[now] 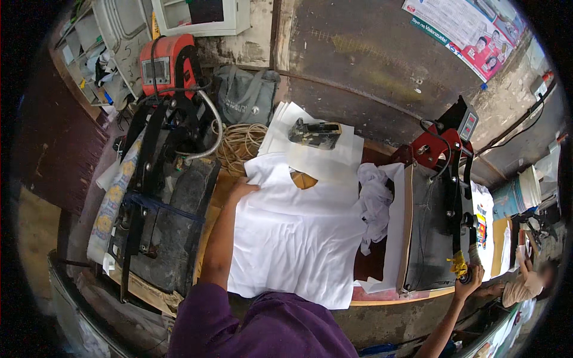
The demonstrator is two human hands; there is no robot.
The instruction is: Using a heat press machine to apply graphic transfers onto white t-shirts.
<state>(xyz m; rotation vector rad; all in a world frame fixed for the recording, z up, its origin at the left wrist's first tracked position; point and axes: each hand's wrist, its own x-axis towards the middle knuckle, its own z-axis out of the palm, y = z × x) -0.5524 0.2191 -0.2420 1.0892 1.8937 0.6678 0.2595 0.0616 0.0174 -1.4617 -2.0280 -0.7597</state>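
Note:
A white T-shirt [298, 238] lies spread on the table in front of me, its neck opening toward the far side. My left hand [241, 190] is at the shirt's left sleeve edge, its fingers closed on the cloth. My right hand [469, 281] reaches far to the right and is wrapped round the dark handle of a heat press [428, 232]. Yellow material [458, 264] is tied on the lever just by that hand. Part of a printed white cloth [482, 224] shows beyond the lever.
White paper sheets [280, 132] lie behind the shirt, with a dark block-shaped tool [314, 133] on them. A crumpled white cloth [375, 203] sits between shirt and press. Another heat press [173, 215] with a red head stands left, near coiled rope [242, 143]. A person [528, 286] is at far right.

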